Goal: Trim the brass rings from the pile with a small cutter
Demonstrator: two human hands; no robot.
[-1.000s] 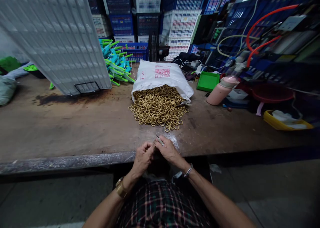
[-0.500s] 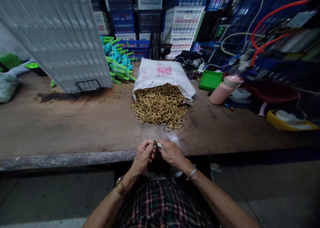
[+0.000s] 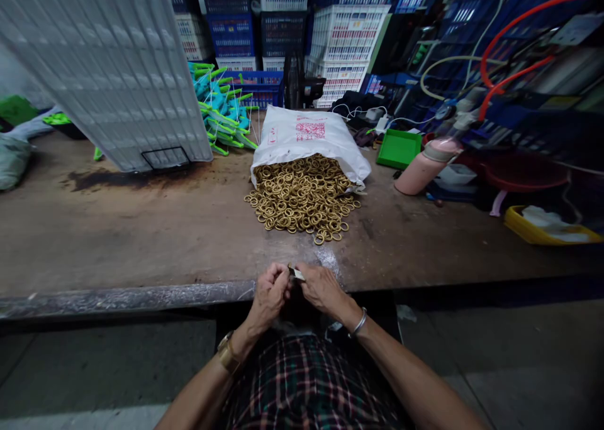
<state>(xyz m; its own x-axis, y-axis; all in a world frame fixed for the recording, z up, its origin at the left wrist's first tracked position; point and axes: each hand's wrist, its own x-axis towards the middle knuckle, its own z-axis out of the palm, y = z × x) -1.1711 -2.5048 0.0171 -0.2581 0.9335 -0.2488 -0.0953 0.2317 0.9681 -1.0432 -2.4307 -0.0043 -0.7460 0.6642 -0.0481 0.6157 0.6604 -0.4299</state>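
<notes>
Just over the table's front edge, my two hands meet. My left hand (image 3: 270,292) is closed in a pinch on what looks like a gold-coloured ring (image 3: 289,266), of which only a bit of the edge shows. My right hand (image 3: 323,288) is closed around a small knife (image 3: 298,275) with a pale, flat body; its tip points left and touches or nearly touches the ring. Beyond the hands, a heap of gold-coloured rings (image 3: 302,203) spills from the mouth of a white bag (image 3: 306,131) with red print.
A tall whitish ribbed panel (image 3: 123,84) stands on the table (image 3: 141,241) at left, beside green and turquoise plastic pieces (image 3: 224,115). To the right are a green tray (image 3: 399,148), a pink bottle (image 3: 422,171) and a yellow tray (image 3: 542,232). Stacked crates (image 3: 349,34) fill the back.
The knife has turned from pointing up and away to lying across toward my left fingers. A bit of the ring has come into sight between the hands. The camera view has shifted slightly.
</notes>
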